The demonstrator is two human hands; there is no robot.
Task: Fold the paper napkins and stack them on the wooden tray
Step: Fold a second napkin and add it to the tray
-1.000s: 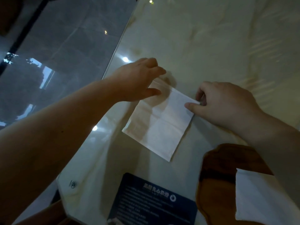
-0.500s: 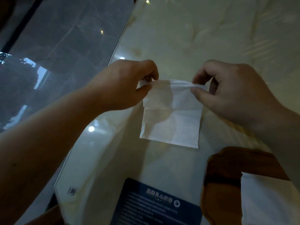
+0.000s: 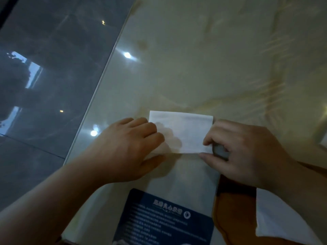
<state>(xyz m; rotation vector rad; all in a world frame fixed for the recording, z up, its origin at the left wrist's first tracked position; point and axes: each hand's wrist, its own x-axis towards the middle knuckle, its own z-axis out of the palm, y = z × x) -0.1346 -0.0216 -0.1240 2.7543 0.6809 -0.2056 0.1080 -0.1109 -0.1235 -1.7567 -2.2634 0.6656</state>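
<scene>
A white paper napkin (image 3: 184, 128) lies flat on the pale marble table, folded in half into a wide rectangle. My left hand (image 3: 127, 147) presses its near left corner, fingers lying over the paper. My right hand (image 3: 244, 149) pinches the near right corner between thumb and fingertips. The wooden tray (image 3: 233, 213) sits at the lower right, partly under my right forearm. On it rests a white folded napkin (image 3: 279, 220).
A dark blue printed card (image 3: 164, 220) lies at the table's near edge. The table's left edge (image 3: 99, 96) runs diagonally, with dark glossy floor tiles (image 3: 44, 85) beyond it. The marble surface (image 3: 212, 59) stretches far ahead.
Both hands lifted the napkin's far edge and brought it toward me. The napkin now lies folded in half, and the hands press its near corners.
</scene>
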